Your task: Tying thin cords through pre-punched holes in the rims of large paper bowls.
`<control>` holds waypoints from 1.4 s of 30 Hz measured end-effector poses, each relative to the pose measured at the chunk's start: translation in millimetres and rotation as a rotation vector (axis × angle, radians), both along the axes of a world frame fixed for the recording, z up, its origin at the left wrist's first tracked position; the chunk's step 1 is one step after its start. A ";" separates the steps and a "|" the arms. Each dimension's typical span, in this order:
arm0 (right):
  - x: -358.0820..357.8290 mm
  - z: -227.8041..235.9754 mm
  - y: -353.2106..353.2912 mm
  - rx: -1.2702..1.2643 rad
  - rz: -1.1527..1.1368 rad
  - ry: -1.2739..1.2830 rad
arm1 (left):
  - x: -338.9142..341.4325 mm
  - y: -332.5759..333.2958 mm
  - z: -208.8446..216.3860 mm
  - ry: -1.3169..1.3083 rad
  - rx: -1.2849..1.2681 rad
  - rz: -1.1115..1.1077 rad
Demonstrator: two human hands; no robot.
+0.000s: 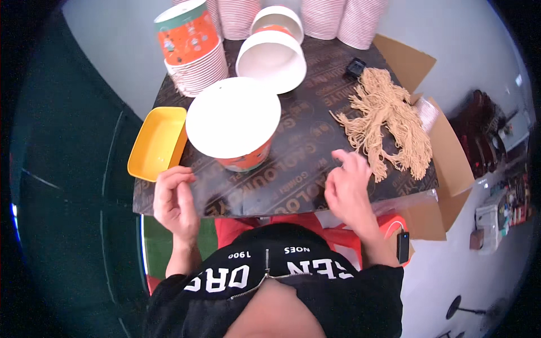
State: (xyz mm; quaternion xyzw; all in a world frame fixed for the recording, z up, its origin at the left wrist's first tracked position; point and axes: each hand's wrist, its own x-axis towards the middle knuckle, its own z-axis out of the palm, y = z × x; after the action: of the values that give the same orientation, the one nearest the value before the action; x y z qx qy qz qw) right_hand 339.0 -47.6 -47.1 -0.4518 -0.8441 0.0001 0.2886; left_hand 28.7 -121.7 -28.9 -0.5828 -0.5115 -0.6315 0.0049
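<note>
A paper tub [243, 160] with an orange printed side stands on the dark table in front of me. Its round top is bright white, and I cannot tell whether that is a lid or the inside. My left hand [176, 201] hovers by the table's near edge, beside a yellow plastic tray [135, 160]. Its fingers are loosely bent, apart from the thumb, with nothing visible in them. To the right, my right hand [350, 190] is held over the near edge with fingers apart and holding nothing visible. Close to it lies a heap of tan strands [389, 115], like yarn or noodles.
Two white tubs [271, 63] lie on their sides behind the upright one. A nested tub stack [194, 53] stands back left, with further tall stacks [321, 17] along the back. A small black box [355, 68] sits by the strands. Open cardboard [451, 152] flanks the right edge.
</note>
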 end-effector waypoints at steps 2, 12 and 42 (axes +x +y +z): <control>-21.6 2.9 -5.5 -0.072 0.195 0.101 | 4.3 -0.8 -0.6 -0.016 0.000 -0.004; -106.2 -2.6 -7.5 -0.597 0.515 0.888 | 7.2 -13.5 -1.3 0.080 -0.206 -0.220; -97.0 0.6 -14.8 -0.290 0.539 0.679 | 28.8 -1.8 17.5 0.151 -0.426 -0.327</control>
State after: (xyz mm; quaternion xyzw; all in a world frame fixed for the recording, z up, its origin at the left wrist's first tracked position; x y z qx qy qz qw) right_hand 242.0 -62.4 -46.4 -0.2263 -0.7805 0.3415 0.4722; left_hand 57.5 -123.4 -11.4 -0.6907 -0.5302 -0.4570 -0.1816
